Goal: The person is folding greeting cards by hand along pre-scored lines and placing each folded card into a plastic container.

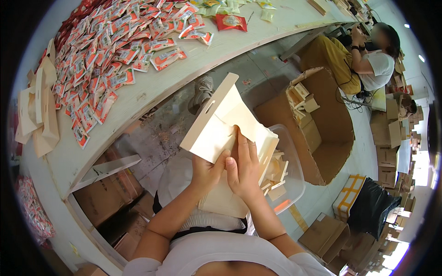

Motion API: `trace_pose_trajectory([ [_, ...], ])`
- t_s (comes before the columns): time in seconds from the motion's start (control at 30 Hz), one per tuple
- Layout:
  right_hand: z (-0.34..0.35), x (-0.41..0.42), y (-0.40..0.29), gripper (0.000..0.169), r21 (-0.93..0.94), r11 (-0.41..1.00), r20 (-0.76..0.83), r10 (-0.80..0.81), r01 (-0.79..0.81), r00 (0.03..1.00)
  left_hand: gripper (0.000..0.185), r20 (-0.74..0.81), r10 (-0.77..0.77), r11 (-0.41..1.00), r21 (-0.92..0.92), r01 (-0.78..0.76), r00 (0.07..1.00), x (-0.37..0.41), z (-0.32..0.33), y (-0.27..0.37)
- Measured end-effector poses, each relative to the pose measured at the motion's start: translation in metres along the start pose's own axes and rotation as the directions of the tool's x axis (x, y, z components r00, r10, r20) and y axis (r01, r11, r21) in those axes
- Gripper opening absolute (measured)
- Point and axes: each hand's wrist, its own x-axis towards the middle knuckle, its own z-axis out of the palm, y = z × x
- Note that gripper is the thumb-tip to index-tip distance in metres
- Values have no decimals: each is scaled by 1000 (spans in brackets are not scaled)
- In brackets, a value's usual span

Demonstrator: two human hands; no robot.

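Note:
A cream paper box blank (221, 120) with a slotted handle flap is held open above my lap. My left hand (209, 170) grips its near lower edge, the thumb on top. My right hand (243, 164) has its fingers pressed against the inner fold of the paper, the thumb close beside my left thumb. More flat cream paper pieces (224, 203) lie on my lap under the hands. Just right of them, a clear plastic tub (299, 172) holds several folded cream pieces (278, 172).
A worktable (145, 100) carries a heap of red and white sachets (121, 51), a red packet (231, 22) and folded paper boxes (38, 103). A large open carton (331, 138) stands right of the tub. Another person (362, 62) sits beyond it. Cartons (324, 236) stand at lower right.

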Motion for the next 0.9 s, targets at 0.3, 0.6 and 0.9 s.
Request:
trace_pose_trajectory([
  [0.3,-1,-5,14,33,300,948,-38,122,-105,992,24,-28,150,988,-31,-151,988,12,-7,10],
  [0.6,-8,4,5,19,352,916,28,198,-195,980,26,247,213,914,291,-282,945,40,-19,31],
  [0.9,-19,-1,9,12,277,952,-12,140,-131,990,59,534,212,951,79,-298,818,33,-44,10],
])
